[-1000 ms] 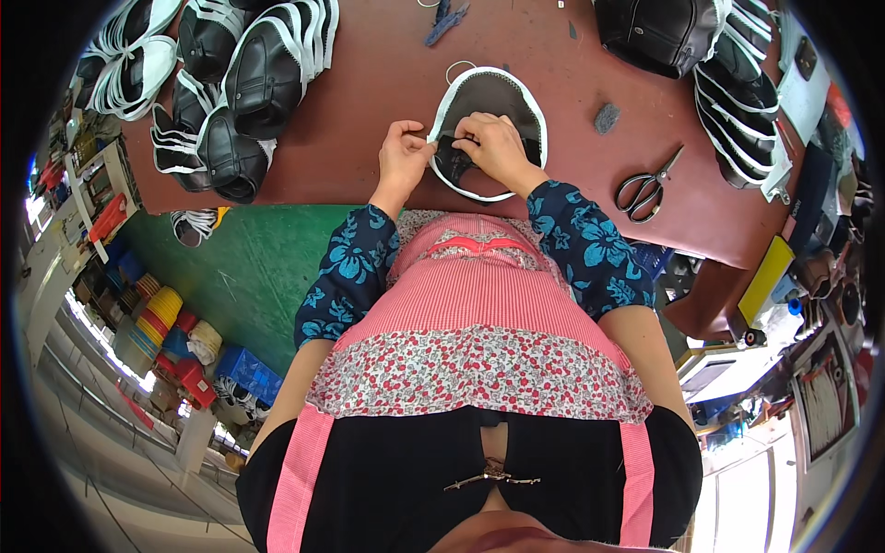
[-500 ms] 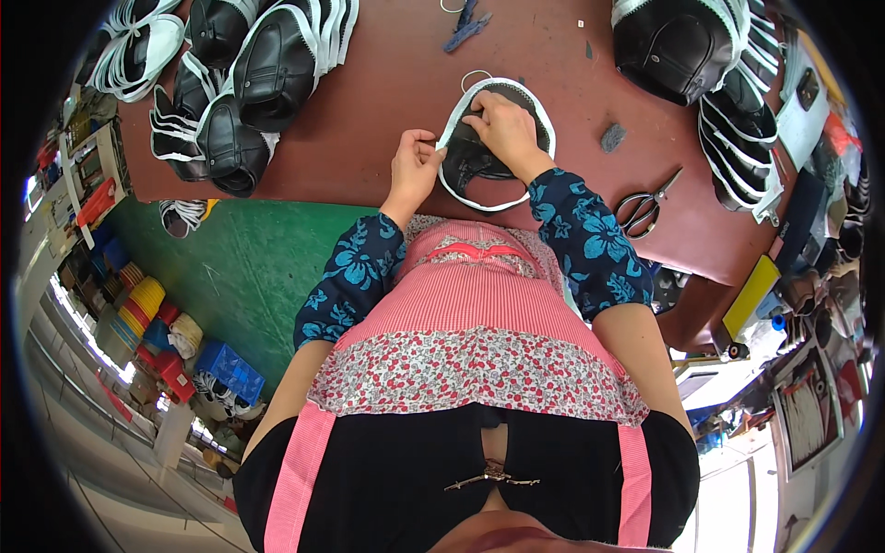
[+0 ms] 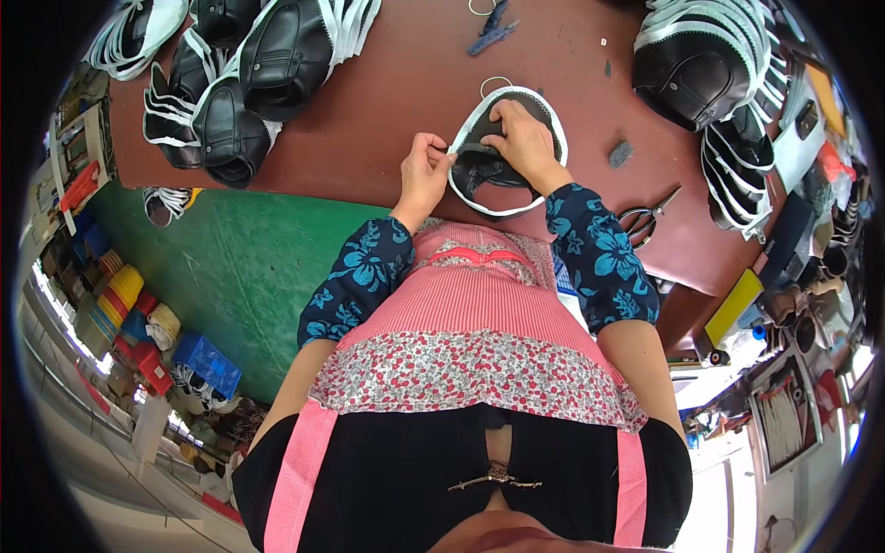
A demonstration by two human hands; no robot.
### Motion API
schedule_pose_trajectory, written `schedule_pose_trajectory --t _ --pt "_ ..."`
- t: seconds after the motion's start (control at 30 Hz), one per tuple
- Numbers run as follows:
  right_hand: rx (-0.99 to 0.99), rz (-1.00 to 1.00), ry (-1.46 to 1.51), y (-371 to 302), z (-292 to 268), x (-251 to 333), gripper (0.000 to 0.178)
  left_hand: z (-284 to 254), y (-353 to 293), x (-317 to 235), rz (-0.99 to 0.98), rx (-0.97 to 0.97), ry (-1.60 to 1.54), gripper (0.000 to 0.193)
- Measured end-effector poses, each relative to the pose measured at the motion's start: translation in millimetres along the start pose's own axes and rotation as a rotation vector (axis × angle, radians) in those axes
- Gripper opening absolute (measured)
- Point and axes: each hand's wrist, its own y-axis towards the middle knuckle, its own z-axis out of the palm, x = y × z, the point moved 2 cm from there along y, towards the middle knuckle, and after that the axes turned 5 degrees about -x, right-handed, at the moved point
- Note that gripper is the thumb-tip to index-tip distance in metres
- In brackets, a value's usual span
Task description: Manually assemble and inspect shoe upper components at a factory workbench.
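Observation:
A black shoe upper (image 3: pixel 470 172) with a white band along its edge lies on the brown table in front of me, its dark inside facing up. My left hand (image 3: pixel 427 177) pinches the white edge on its left side between thumb and fingers. Inside the upper, my right hand (image 3: pixel 527 143) has its fingers bent and pressed against the dark lining, the thumb toward the left; the fingertips' exact grip is partly hidden. A thin pale loop (image 3: pixel 495 81) shows just beyond the upper's far edge.
Stacked black-and-white uppers stand at the far left (image 3: pixel 288 57) and far right (image 3: pixel 693 74). Black-handled scissors (image 3: pixel 643 223) lie right of my right sleeve. A grey scrap (image 3: pixel 620 153) and a dark blue scrap (image 3: pixel 491 35) rest on the table (image 3: pixel 387 120).
The whole view has shifted and turned slightly. Both hands keep to the same parts of the upper, with only small finger changes.

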Motion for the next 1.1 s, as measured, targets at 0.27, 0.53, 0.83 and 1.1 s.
schedule_pose_trajectory --t 0.27,0.53,0.83,1.1 --pt "0.109 0.390 0.227 20 3 -1 0.027 -6 -2 17 -0.066 0.038 -0.196 0.026" --pt "-0.420 -0.293 -0.301 36 32 7 0.014 -6 -15 -13 -0.141 0.091 0.006 0.045" --pt "-0.418 -0.117 -0.552 65 58 6 0.054 -1 -16 20 0.096 0.208 0.178 0.040" --pt "-0.357 -0.116 -0.524 52 57 12 0.066 -18 -20 24 0.065 0.222 0.212 0.043"
